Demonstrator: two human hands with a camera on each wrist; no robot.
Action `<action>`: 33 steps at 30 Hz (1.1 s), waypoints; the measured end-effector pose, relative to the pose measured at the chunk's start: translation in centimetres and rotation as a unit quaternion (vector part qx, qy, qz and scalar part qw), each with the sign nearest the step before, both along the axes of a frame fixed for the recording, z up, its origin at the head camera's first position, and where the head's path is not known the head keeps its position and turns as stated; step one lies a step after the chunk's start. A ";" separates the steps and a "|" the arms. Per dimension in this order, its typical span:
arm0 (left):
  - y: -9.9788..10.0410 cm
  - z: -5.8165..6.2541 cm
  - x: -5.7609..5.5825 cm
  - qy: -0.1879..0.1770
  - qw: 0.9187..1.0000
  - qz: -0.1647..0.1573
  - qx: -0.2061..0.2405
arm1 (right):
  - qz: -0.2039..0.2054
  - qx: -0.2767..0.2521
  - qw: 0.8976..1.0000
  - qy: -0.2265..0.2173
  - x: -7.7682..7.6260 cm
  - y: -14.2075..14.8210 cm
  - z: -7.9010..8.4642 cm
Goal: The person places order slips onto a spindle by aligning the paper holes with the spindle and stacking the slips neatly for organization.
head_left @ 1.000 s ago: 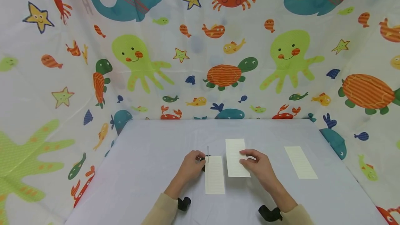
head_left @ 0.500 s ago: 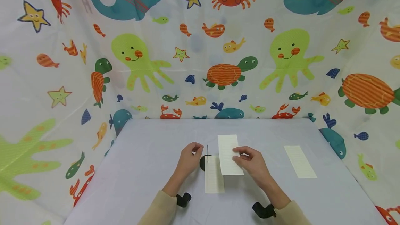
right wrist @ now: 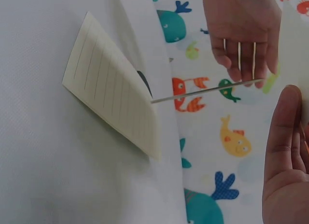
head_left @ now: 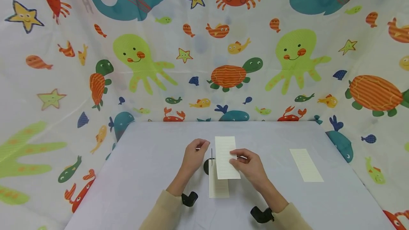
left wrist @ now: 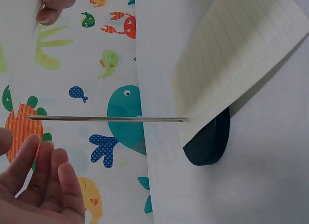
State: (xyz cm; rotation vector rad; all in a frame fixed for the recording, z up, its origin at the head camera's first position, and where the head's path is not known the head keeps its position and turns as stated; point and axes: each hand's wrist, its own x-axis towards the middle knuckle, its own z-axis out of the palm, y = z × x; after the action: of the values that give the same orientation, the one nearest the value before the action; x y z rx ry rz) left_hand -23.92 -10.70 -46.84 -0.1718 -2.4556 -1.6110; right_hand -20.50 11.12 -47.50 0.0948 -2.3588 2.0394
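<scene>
Midway between side edges of white-covered bench [head_left: 159, 144], cream ruled paper slip [head_left: 225, 157], pinched in right hand [head_left: 250, 169], has shifted left beside thin upright metal spike [head_left: 211, 154]; apparently lining up, not yet threaded. Left hand [head_left: 193, 155], loose-fingered, holding nothing, has risen near spike tip. Matching lower slip [head_left: 218, 189] already pierced.

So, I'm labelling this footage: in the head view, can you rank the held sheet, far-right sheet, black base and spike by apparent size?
1. Held sheet
2. Far-right sheet
3. Black base, partly covered
4. Spike, very thin
The top two may truly match: the first is raised, probably nearer the camera.
</scene>
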 end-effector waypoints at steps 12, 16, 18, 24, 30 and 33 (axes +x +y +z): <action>0.5 0.8 -0.9 -0.016 0.999 -0.009 0.049 | 0.014 -0.001 1.000 -0.001 -0.2 -1.4 0.1; 0.6 0.8 -1.0 -0.033 0.998 0.002 0.052 | 0.011 0.007 1.000 -0.003 -0.1 -1.6 0.0; 0.6 0.8 -1.0 -0.038 0.998 0.007 0.050 | 0.013 0.007 1.000 -0.006 -0.1 -1.7 -0.1; 0.6 0.6 -0.9 -0.042 0.998 0.014 0.047 | 0.023 0.005 1.000 -0.012 0.1 -1.7 -0.2; 0.5 0.1 -0.9 -0.050 0.998 0.020 0.044 | 0.024 0.012 1.000 -0.014 0.1 -1.9 -0.4; 0.5 -0.1 -0.8 -0.053 0.997 0.023 0.042 | 0.026 0.007 1.000 -0.016 0.2 -2.0 -0.4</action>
State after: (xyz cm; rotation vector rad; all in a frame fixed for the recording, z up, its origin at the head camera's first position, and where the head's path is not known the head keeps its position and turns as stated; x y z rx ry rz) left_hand -24.77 -10.22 -46.98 -0.0179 -2.4423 -1.7433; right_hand -20.32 9.17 -47.93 0.1260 -2.4146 2.0611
